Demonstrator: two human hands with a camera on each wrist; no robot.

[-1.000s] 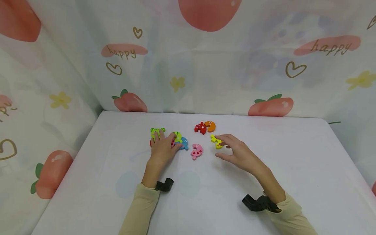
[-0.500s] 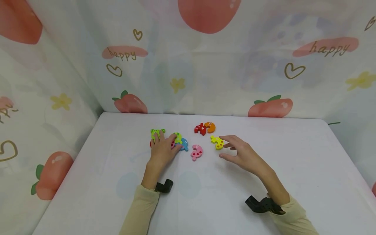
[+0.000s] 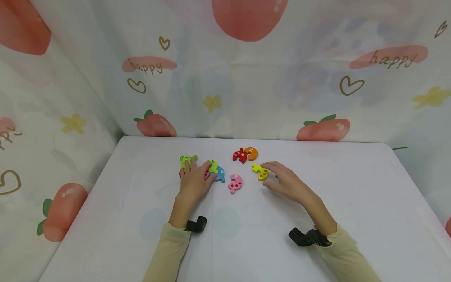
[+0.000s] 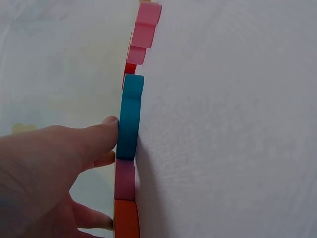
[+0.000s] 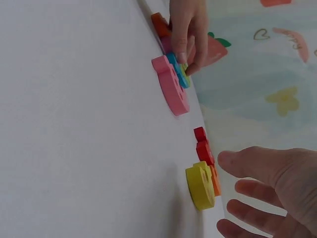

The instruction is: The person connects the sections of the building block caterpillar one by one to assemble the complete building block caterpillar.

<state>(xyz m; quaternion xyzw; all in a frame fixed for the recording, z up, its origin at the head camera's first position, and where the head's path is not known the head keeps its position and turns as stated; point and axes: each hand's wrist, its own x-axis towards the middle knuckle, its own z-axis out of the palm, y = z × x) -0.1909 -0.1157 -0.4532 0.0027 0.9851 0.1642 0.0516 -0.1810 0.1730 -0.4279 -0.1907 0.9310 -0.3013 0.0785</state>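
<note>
My left hand (image 3: 193, 182) rests with spread fingers on a cluster of joined, flat puzzle pieces. Among them show a green piece (image 3: 186, 161), a lime piece (image 3: 213, 166) and a blue piece (image 3: 220, 174); red and pink parts are mostly hidden under the hand. In the left wrist view the thumb touches the blue piece (image 4: 130, 116). Over on the right, my right hand (image 3: 287, 182) hovers by a yellow spotted piece (image 3: 260, 172), thumb and fingers apart around its near side. The right wrist view shows a gap between that hand (image 5: 277, 188) and the yellow piece (image 5: 200, 186).
A pink spotted piece (image 3: 235, 183) lies between the hands. Behind it a red striped piece (image 3: 240, 156) touches an orange piece (image 3: 251, 153). All lie on a white tabletop (image 3: 225, 243), backed by a patterned curtain (image 3: 246, 78).
The right hand first drew back slightly to the right, then came in again, lower and closer to the yellow piece. My left hand and the puzzle pieces have stayed in place.
</note>
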